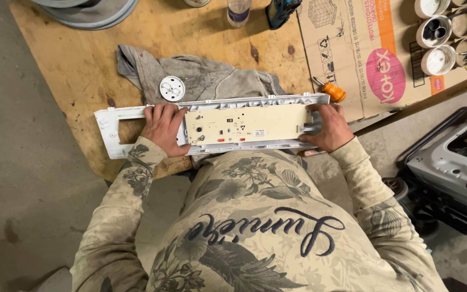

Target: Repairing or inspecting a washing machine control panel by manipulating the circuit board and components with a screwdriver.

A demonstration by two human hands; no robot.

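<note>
Your left hand point(161, 128) lies flat, fingers spread, on the long white appliance control panel point(212, 124), just left of its cream circuit board point(247, 125). Your right hand point(325, 128) curls around the panel's right end. The panel rests across the near edge of the wooden workbench point(77, 65), with a grey rag point(212, 78), white round knob point(172, 88) and orange-handled screwdriver point(333, 91) just beyond it.

The person wears a long-sleeved sweatshirt, pale beige, printed all over with grey-green leaves and flowers. Dark navy looping script runs across the chest. Both sleeves carry the same floral print and end in plain ribbed cuffs at the wrists. Left hand point(162, 127) and right hand point(328, 127) are bare, without gloves.
</note>
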